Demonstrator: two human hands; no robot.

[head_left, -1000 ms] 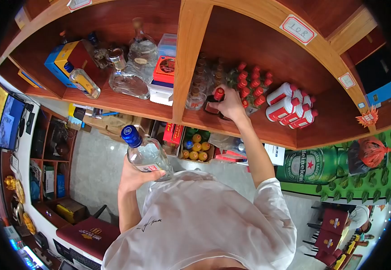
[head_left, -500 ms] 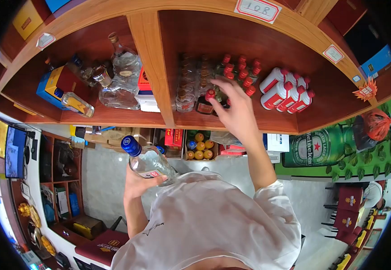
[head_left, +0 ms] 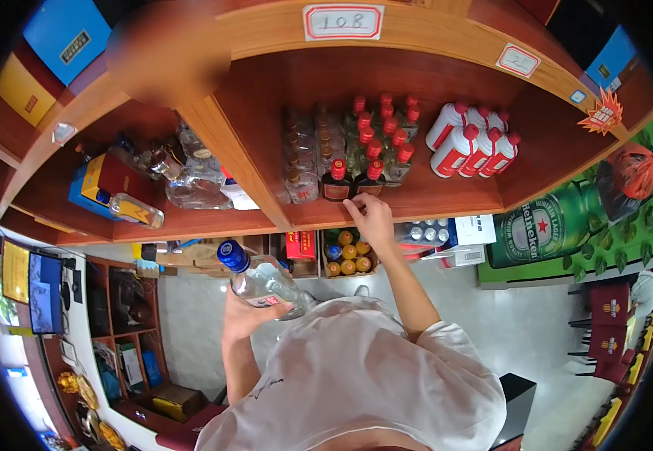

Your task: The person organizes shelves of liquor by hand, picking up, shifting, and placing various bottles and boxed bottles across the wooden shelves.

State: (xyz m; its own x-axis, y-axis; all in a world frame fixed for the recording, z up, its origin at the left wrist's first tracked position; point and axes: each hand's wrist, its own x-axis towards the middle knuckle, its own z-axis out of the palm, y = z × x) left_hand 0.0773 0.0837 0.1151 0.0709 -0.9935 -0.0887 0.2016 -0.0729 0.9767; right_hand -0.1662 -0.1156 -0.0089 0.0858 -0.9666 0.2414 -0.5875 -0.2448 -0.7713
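My left hand (head_left: pixel 247 316) is closed around the lower part of a large clear glass bottle (head_left: pixel 265 276) with a blue cap and a red-and-white label. The bottle tilts away from my chest, below the shelf. At the shelf's front edge, my right hand (head_left: pixel 372 222) has its fingers loosely bent, thumb apart from forefinger. The fingertips are at the lower front of a small dark bottle (head_left: pixel 369 180) with a red cap, covering part of its label. A matching dark bottle (head_left: pixel 336 183) stands upright just left of it. Rows of small red-capped bottles (head_left: pixel 399 161) stand behind.
Left of the dark bottles stand small clear bottles (head_left: pixel 302 186); to the right, white-and-red bottles (head_left: pixel 463 154). A wooden divider (head_left: pixel 229 150) separates the larger clear bottles (head_left: pixel 195 188). Below are a box of yellow-capped items (head_left: pixel 349 254) and a green Heineken display (head_left: pixel 541 229).
My right hand has moved down from a dark bottle's red cap to the lower front of the right-hand dark bottle. Two dark bottles now show side by side. The view has shifted.
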